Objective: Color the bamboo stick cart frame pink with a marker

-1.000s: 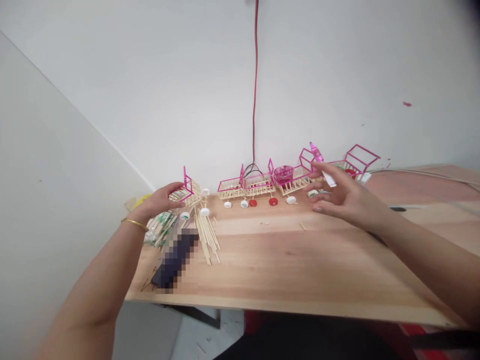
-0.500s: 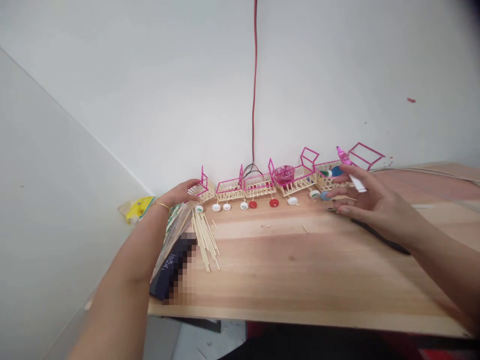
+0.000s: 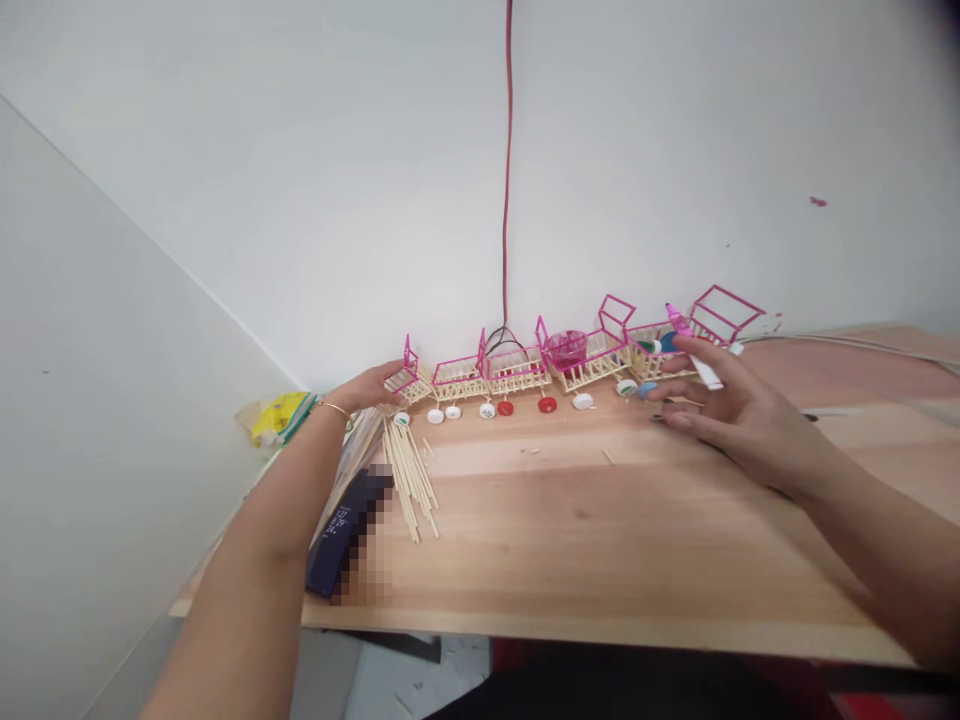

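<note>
A row of small stick wagons [image 3: 517,375] stands against the wall, with pink upper rims and bottle caps as wheels. At the row's left end, my left hand [image 3: 375,385] has its fingers closed on the leftmost wagon [image 3: 416,384]. My right hand [image 3: 731,405] is in front of the rightmost wagon [image 3: 660,360], its fingers bent and partly spread. A slim pink-and-white tube [image 3: 691,345] with a dark tip is held between its fingers, tip pointing up and left. A clear cup stained pink [image 3: 568,348] sits in a middle wagon.
Loose wooden sticks [image 3: 409,480] lie fanned out beside a dark phone-like device [image 3: 341,540], partly pixelated. A yellow packet [image 3: 281,415] rests in the left corner. A red cord [image 3: 508,180] hangs down the wall. Stick scraps [image 3: 607,457] lie on the wooden table [image 3: 525,570].
My left hand and the leftmost wagon have shifted slightly right, towards the other wagons. My right hand has moved a little left and down with the tube.
</note>
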Demonstrator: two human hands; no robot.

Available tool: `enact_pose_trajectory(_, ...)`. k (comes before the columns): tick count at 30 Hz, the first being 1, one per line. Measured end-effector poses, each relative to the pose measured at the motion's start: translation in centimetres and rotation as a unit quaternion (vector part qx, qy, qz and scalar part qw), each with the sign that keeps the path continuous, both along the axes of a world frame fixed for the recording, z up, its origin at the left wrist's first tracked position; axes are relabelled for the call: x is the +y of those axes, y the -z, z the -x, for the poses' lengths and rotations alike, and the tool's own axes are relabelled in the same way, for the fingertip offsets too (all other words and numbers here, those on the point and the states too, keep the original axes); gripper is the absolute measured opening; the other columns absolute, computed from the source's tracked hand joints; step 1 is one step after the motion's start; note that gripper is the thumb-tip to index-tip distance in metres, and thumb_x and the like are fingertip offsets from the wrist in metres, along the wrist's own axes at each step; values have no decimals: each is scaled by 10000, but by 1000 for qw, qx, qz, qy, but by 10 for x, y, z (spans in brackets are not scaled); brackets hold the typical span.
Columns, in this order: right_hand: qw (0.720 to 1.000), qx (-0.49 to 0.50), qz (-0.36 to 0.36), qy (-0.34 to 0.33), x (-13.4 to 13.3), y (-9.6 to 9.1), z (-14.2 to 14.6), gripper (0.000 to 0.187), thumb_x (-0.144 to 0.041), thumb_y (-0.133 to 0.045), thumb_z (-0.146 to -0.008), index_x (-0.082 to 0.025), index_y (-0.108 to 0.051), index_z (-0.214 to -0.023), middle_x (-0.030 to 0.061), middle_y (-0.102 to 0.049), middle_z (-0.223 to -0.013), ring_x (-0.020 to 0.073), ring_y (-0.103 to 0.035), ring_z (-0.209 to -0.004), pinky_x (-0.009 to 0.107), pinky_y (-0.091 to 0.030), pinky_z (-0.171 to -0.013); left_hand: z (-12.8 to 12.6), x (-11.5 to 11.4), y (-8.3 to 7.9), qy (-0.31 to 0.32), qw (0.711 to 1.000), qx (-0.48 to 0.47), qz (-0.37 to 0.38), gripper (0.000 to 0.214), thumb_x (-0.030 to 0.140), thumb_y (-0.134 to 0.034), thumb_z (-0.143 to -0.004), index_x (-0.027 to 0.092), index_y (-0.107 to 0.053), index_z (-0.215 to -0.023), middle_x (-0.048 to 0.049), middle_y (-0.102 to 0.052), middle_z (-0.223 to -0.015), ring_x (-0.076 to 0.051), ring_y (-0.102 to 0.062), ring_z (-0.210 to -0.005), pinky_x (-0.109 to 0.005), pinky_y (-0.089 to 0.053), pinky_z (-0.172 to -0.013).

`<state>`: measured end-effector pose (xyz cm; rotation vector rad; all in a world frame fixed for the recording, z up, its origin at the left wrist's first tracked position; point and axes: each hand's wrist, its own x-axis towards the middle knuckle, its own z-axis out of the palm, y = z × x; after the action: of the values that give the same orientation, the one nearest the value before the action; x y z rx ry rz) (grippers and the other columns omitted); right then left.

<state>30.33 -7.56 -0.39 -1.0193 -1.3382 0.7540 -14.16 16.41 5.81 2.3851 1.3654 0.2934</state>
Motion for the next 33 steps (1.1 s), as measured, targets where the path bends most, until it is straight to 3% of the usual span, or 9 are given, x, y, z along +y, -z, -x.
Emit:
enact_pose_trajectory(7,999,-27,-27,16,-12,-4,-5,625,-310,-718,-848,-435,-457,-1402,34,-519,-1172,141,-648,-960,268,-570,-819,7,-20,-11,-127,981,-68,-130,610,342,-704,-733,140,-600,-1300,-117,-587,-1414,-260,-538,-1296,-384,-420,-1085)
enact_pose_trajectory(9,998,-40,-42,22,-15,-2,-7,598,-333,-666,-887,-415,-428,-1430,44,-529,-1173,156,-650,-960,302,-577,-820,3,-30,-14,-181,964,-92,-174,473,365,-593,-826,67,-639,-1190,-168,-667,-1260,-285,-601,-1176,-434,-449,-1023)
enact_pose_trajectory(12,995,-62,-65,40,-21,1,-8,589,-374,-616,-917,-389,-393,-1462,64,-547,-1186,180,-660,-940,361,-589,-820,-19,-52,-11,-240,932,-141,-233,400,456,-512,-882,101,-689,-934,-90,-727,-894,-258,-653,-909,-427,-494,-885)
enact_pose_trajectory(15,993,-80,-66,56,-29,5,-6,581,-391,-598,-927,-373,-388,-1468,75,-568,-1200,188,-674,-930,374,-596,-811,-59,-82,10,-161,959,-138,-186,454,534,-433,-921,166,-690,-855,-54,-731,-829,-224,-665,-835,-400,-523,-825)
enact_pose_trajectory(18,993,-83,-60,63,-39,9,-5,581,-394,-617,-914,-373,-402,-1453,72,-590,-1199,195,-685,-941,367,-604,-802,-105,-110,47,12,993,-95,-74,448,580,-528,-871,212,-696,-1064,-63,-731,-1157,-245,-670,-1078,-396,-513,-971)
enact_pose_trajectory(20,992,-78,-62,71,-45,12,-6,581,-399,-631,-903,-387,-413,-1442,64,-602,-1193,196,-690,-935,364,-611,-793,-133,-124,73,121,992,-37,-28,647,619,-510,-873,161,-555,-1328,-154,-554,-1444,-308,-529,-1326,-467,-411,-1121)
enact_pose_trajectory(23,993,-61,-58,83,-50,19,-9,580,-409,-649,-889,-393,-433,-1427,63,-610,-1186,200,-693,-920,367,-619,-780,-174,-135,98,181,983,14,-23,792,612,-508,-884,109,-358,-1477,-211,-353,-1578,-335,-350,-1463,-496,-301,-1201)
enact_pose_trajectory(29,994,-47,-48,82,-46,33,-11,633,-421,-706,-841,-403,-459,-1423,52,-624,-1143,197,-706,-882,361,-627,-742,-256,-152,108,270,960,42,-66,833,625,-514,-890,11,-391,-1439,-262,-367,-1551,-321,-327,-1472,-415,-247,-1221)
enact_pose_trajectory(33,993,-71,-40,88,-45,35,-7,644,-421,-709,-834,-428,-471,-1432,62,-625,-1172,216,-709,-877,380,-632,-754,-254,-172,107,313,945,81,-54,938,658,-515,-878,-32,-317,-1482,-262,-263,-1601,-319,-205,-1522,-407,-176,-1246)
